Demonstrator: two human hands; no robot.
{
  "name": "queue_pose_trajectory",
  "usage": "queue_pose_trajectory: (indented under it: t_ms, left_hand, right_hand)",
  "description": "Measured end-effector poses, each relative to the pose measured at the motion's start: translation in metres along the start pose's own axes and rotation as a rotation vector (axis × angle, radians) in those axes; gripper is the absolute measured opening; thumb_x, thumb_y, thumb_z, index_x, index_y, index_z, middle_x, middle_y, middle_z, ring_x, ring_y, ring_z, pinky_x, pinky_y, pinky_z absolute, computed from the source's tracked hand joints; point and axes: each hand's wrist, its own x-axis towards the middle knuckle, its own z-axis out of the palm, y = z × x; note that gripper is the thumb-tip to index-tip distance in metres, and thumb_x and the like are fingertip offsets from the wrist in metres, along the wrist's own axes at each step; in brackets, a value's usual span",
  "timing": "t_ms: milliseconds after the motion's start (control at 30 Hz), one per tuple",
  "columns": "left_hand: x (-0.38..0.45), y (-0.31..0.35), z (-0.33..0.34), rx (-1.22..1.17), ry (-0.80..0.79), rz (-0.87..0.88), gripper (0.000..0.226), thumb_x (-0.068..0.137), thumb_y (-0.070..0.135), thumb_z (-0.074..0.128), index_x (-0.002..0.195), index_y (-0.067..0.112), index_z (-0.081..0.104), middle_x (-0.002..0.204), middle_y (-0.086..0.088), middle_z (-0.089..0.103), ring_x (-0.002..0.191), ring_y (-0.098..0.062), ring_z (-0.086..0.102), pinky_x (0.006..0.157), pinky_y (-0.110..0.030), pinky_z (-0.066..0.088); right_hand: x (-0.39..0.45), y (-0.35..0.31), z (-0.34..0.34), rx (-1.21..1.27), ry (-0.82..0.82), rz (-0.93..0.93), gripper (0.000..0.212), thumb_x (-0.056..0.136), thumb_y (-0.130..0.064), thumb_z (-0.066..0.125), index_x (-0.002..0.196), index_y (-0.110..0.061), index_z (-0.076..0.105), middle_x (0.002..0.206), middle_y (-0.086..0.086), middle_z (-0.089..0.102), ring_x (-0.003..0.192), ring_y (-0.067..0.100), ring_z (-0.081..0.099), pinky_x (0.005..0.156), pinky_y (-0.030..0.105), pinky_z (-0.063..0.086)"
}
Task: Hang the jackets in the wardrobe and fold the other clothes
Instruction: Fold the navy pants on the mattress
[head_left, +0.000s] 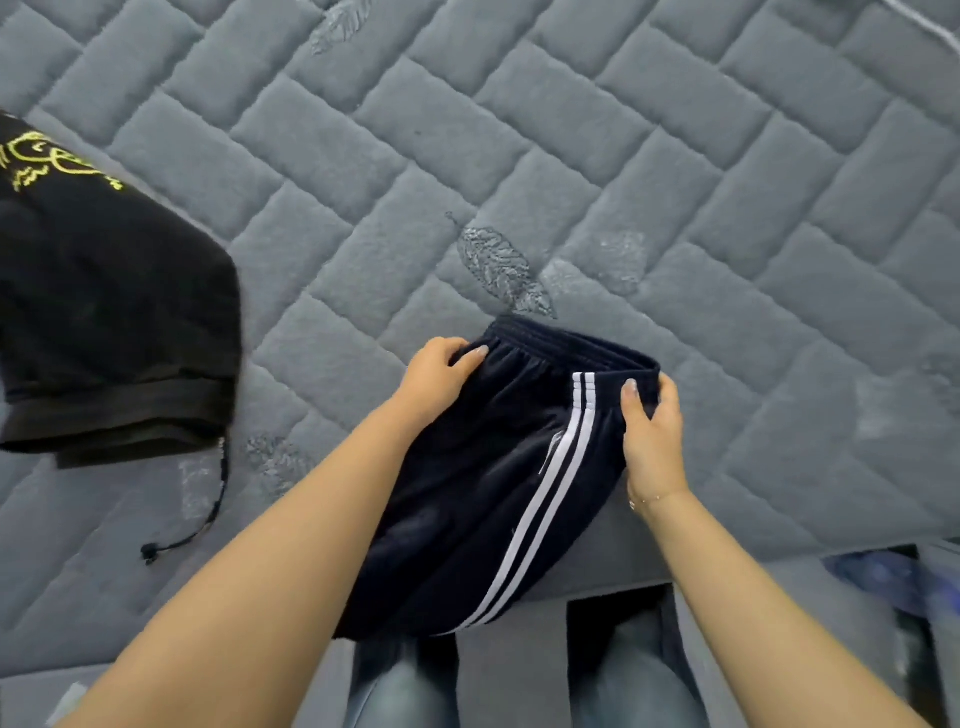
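Observation:
Dark navy track pants with two white side stripes lie at the near edge of the grey quilted bed, their lower part hanging over the edge. My left hand grips the left end of the elastic waistband. At the right end of the waistband, my right hand pinches the fabric with thumb on top. A black garment with a yellow-green print and a drawstring lies folded at the left side of the bed.
The bed's quilted surface stretches wide beyond and to the right of the pants. Below the bed edge my legs in blue jeans show. A blurred blue object sits on the floor at the lower right.

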Motion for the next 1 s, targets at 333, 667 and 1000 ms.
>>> queue_pose_trajectory:
  t_ms: [333,667,1000]
  left_hand:
    - [0.060,0.150,0.105,-0.468,-0.027,-0.168,0.040,0.093,0.044,0.062,0.116,0.012,0.055,0.113,-0.005,0.066,0.105,-0.020,0.064,0.093,-0.040,0.053]
    - [0.054,0.169,0.110,-0.782,-0.049,-0.157,0.032,0.094,0.048,0.059,0.109,0.022,0.071,0.114,-0.002,0.073,0.105,-0.018,0.069,0.075,-0.027,0.058]
    - [0.077,0.326,0.106,-0.581,-0.006,0.069,0.022,0.094,0.040,0.062,0.101,0.020,0.070,0.100,0.002,0.073,0.091,-0.014,0.069,0.084,-0.033,0.057]
  right_hand:
    - [0.126,-0.049,-0.128,-0.550,0.127,-0.305,0.029,0.090,-0.014,0.064,0.115,-0.010,0.051,0.109,0.003,0.045,0.092,0.019,0.051,0.086,0.042,0.047]
    - [0.103,-0.027,-0.103,-0.916,0.015,-0.236,0.045,0.093,-0.040,0.059,0.128,-0.016,0.043,0.122,0.003,0.048,0.106,0.020,0.050,0.081,0.032,0.044]
    - [0.137,-0.068,-0.247,0.417,0.151,0.230,0.017,0.097,-0.019,0.052,0.095,-0.015,0.069,0.100,0.004,0.073,0.097,0.022,0.066,0.091,0.033,0.052]
